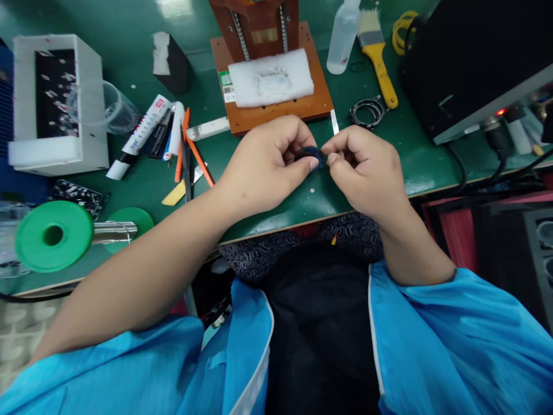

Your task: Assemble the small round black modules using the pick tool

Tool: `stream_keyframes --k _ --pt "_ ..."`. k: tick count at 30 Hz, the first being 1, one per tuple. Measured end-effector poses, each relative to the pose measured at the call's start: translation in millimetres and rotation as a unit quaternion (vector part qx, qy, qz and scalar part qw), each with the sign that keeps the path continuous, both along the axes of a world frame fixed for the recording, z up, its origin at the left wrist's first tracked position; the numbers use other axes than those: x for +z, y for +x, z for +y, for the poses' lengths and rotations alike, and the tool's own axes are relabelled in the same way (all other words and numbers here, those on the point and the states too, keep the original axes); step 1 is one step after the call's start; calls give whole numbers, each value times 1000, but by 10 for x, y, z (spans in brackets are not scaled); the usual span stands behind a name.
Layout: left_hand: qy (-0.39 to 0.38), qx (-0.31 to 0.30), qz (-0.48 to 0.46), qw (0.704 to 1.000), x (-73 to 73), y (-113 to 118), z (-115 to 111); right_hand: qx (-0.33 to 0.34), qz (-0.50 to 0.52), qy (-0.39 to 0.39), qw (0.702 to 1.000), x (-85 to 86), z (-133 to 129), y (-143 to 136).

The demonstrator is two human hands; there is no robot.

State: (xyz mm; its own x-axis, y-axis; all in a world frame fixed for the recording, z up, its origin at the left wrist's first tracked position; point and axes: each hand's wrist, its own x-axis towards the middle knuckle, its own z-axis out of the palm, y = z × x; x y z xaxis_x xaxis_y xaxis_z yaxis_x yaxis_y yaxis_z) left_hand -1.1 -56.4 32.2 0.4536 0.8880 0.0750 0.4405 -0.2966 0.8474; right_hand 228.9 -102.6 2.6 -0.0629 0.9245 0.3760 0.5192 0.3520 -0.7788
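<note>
My left hand (274,167) is closed, pinching a small round dark-blue part (309,153) between thumb and fingers above the green work surface. Close beside it on the right, my right hand (365,167) is closed on a slim flat metal tool (334,122), whose pale end sticks up past the knuckles. The fingertips hide the rest of this tool, so its kind does not show. Its lower end points toward the blue part, but I cannot tell whether they touch. Behind my right hand lies a black ring-shaped watch case (368,112).
An orange-brown press (280,118) with a white foam pad (272,79) stands behind my hands. Right are a clear bottle (343,37), yellow brush (380,69) and black box (466,69). Left lie a marker (142,129), tweezers (186,164), solder spool (54,236) and white foam box (88,75).
</note>
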Motion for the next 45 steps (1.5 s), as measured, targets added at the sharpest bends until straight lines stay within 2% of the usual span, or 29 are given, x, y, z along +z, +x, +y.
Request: stream_keyframes --k 8,24,30,38,45 --pt "-14 -1 -1 1000 7 6 9 4 12 -25 1000 54 -26 -18" --pt "-3 -24 10 1000 57 2 8 30 25 -6 999 62 -36 5" --pt "10 -30 39 999 61 -3 5 34 0 -6 999 63 -21 19" --pt "74 -34 46 996 46 -27 -5 39 25 -44 998 69 -10 47" --pt "112 -58 52 991 59 -9 -6 79 53 -77 993 99 42 101"
